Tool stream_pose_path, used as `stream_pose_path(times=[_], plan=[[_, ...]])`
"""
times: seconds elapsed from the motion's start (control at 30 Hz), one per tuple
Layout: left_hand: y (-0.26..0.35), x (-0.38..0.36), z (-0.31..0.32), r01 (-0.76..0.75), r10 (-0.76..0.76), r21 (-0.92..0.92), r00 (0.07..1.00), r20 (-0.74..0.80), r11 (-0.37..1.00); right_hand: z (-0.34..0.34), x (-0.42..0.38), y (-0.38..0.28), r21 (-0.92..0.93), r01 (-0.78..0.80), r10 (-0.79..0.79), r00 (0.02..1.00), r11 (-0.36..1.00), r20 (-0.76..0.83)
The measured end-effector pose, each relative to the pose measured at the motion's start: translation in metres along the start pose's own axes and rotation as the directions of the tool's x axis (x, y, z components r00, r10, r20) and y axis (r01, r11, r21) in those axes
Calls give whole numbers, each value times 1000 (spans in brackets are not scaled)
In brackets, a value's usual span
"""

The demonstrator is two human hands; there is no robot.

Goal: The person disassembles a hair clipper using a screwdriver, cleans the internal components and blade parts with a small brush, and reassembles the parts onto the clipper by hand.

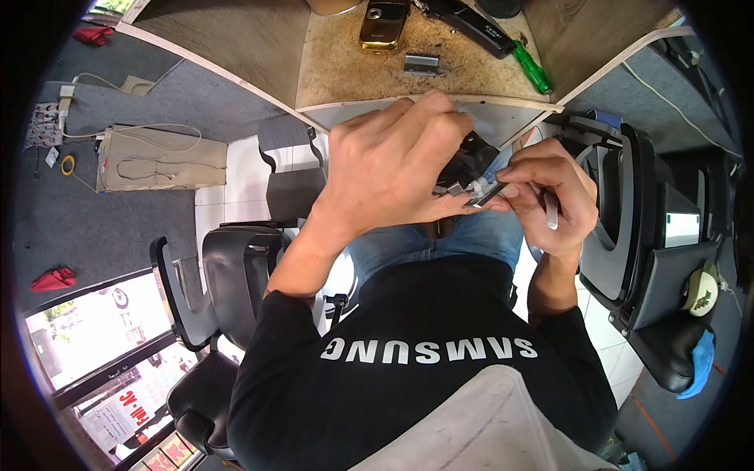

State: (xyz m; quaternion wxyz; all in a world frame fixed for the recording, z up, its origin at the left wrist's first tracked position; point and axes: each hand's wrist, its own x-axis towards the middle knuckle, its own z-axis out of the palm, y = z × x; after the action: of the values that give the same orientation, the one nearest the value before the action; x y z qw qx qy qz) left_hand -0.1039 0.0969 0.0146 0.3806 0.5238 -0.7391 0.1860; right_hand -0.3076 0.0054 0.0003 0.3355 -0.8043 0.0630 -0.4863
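Observation:
My left hand [393, 161] is wrapped round a black hair clipper [471, 157], with its open end showing small metal and whitish parts. Fingers cover most of the clipper's body. Against that end, my right hand [556, 192] pinches a thin dark clipper blade [485, 195], and the left thumb lies close under it. A white stick-like handle [551, 212] sticks out from between the right fingers; its other end is hidden. Both hands are close together above my lap, just in front of the wooden counter [338, 74].
On the counter lie a gold-and-black trimmer [383, 25], a black clipper [475, 27], a green-handled tool [532, 68] and a loose silver blade [422, 64]. Black salon chairs stand left [243, 267] and right [620, 204]. A cardboard piece [161, 161] lies at the left.

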Motion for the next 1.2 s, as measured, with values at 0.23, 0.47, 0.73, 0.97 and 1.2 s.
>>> stream_pose_path(times=[0.23,0.47,0.73,0.97,1.2], plan=[[1,4,-9,-50,48,46,998,41,998,-3,0,2,45,15,-16,1000,999,23],[1,7,-9,-62,57,111,997,48,992,-6,-1,-2,35,-57,56,998,998,34],[0,7,-6,-65,64,68,998,24,996,-7,-1,-1,32,-36,35,999,999,33],[-1,6,-5,-74,74,41,997,-2,996,-5,0,1,10,24,-24,1000,1000,8],[-3,5,-3,-45,45,-17,999,-5,999,-5,2,3,-31,82,-81,997,996,15]])
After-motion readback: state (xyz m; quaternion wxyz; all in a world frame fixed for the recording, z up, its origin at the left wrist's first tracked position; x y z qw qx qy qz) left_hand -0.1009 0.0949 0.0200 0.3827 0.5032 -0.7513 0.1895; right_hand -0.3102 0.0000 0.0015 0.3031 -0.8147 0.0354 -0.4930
